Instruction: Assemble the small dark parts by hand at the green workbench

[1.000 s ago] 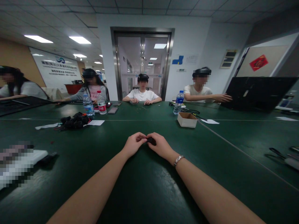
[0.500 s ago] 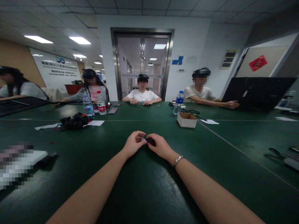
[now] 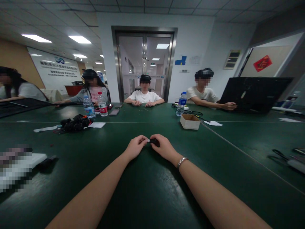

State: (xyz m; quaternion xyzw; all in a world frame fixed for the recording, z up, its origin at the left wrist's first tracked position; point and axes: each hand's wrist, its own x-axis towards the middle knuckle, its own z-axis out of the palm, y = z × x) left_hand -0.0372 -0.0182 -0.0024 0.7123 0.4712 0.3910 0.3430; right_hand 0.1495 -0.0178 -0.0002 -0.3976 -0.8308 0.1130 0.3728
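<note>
Pinching blk obj. [image 3: 152, 141] w/ L hand [image 3: 136, 147], R hand [image 3: 165, 147]; open box [image 3: 190, 124] beyond.

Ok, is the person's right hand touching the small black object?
Touching. The head view shows the right hand holding the small black object, its fingers closed around it.

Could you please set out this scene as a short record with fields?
View: head camera
Left hand: fingertips on the silver end of a small dark object
Right hand: grips the black part of the same object
Wrist: silver bracelet on the right one
Surface: green table
Beyond the hands, to the right: open box, with a blue-labelled bottle behind it
Beyond the hands, to the left: dark bundle beside white paper
Unclear: what the object is
</note>
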